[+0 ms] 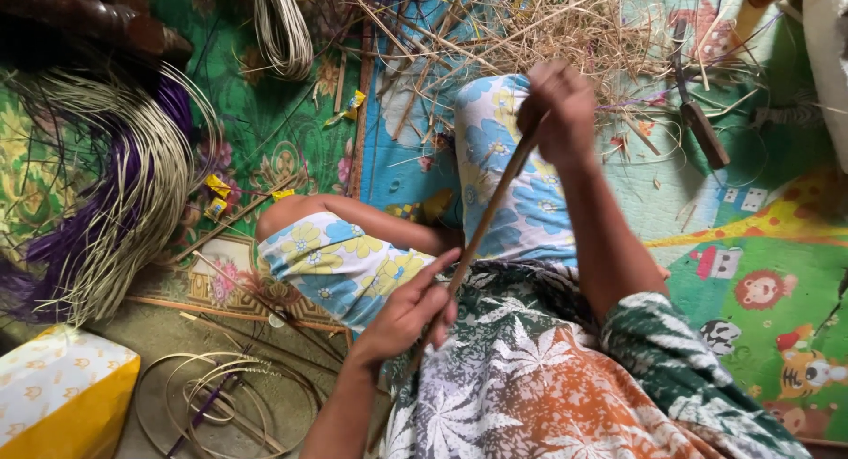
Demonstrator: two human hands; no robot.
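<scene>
Cane, in the form of a long thin brown strip [481, 234], ran diagonally between the two hands and across the seated person's lap. The right hand [558, 110] was closed in a fist around the strip's upper end, above the raised knee in blue floral trousers [495, 150]. The left hand [408, 311] pinched the strip lower down, thumb and fingers loosely curled about it, near the patterned garment at the waist. What the right hand held besides the strip, if anything, could not be told. Risks were judged as follows: the strip appeared taut, and a slip of the looser left grip could let it whip toward the body or run through the fingers, its edges liable to cut or splinter bare skin; uneven pull could also snap or split it. Around the legs, loose straw and cane shavings [565, 22] littered the printed floor mat [760, 247], offering poor footing and hiding offcuts. A knife-like tool with a wooden handle [702, 128] lay unguarded on the mat just beyond the right hand. Bundles of pale and purple cane [124, 203] lay well to the left, coiled hoops [221, 402] near the left elbow.
</scene>
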